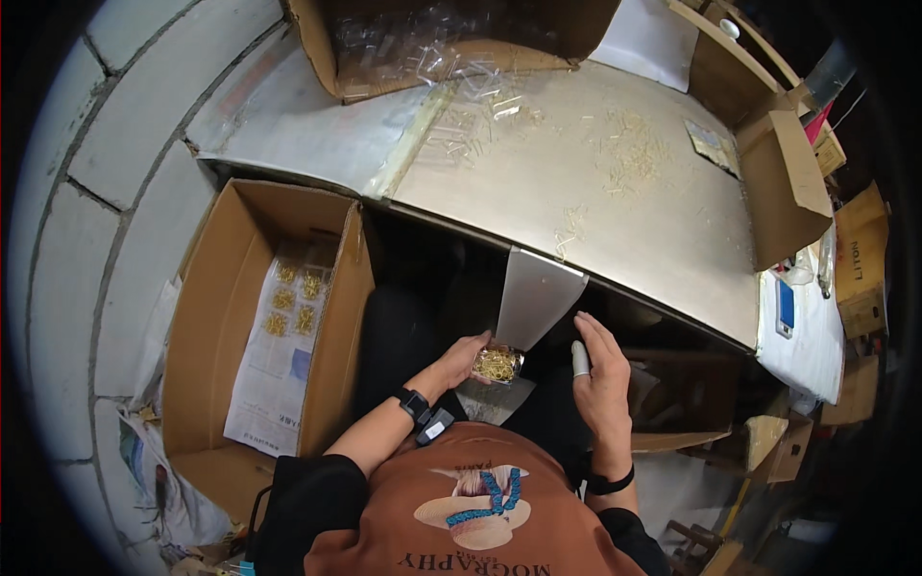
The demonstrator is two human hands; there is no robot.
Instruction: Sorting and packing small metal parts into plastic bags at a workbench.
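My left hand (459, 361) grips a small clear plastic box (497, 364) filled with gold-coloured metal pieces, too small to name exactly. It is at the lower end of a pale, tapering chute (540, 293) that slopes down from the table's front edge. To the right of the box, my right hand (603, 384) is held apart from it with the fingers stretched out and nothing in them. A white cover sits on one of its digits. Several similar gold pieces (570, 230) lie on the table just above the chute.
A deep cardboard box (205, 317) at the left has several filled clear boxes (305, 320) on printed paper inside. More gold pieces (634, 154) are scattered over the metal tabletop (499, 206). At the back, a cardboard box (317, 43) holds clear plastic boxes. A blue-faced device (786, 309) lies at the right.
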